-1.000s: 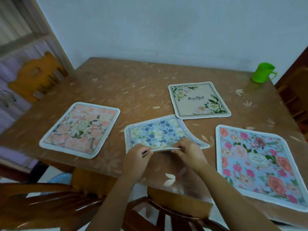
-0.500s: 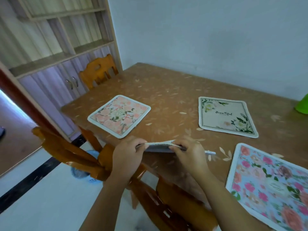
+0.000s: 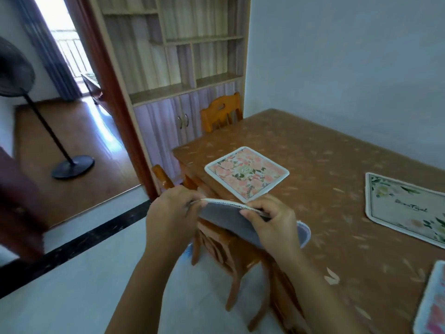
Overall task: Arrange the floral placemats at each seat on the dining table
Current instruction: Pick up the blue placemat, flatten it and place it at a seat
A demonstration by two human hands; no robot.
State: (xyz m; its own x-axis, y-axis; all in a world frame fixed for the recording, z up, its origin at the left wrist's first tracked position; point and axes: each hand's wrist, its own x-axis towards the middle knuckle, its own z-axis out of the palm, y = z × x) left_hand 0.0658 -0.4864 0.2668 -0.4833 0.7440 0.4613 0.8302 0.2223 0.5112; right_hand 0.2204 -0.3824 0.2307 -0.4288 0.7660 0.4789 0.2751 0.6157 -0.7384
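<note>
Left hand [image 3: 173,213] and right hand [image 3: 274,222] both pinch the mat [image 3: 226,219] along its top edge, fingers curled over it, one at each end. The mat hangs between them, tilted, grey underside showing, right at the bench's [image 3: 313,145] near edge above a chair [image 3: 216,249]. Whether it touches the bench, I can't tell. The pink mat [image 3: 246,173] lies flat by the bench's left corner, the cream mat [image 3: 407,208] well to its right.
</note>
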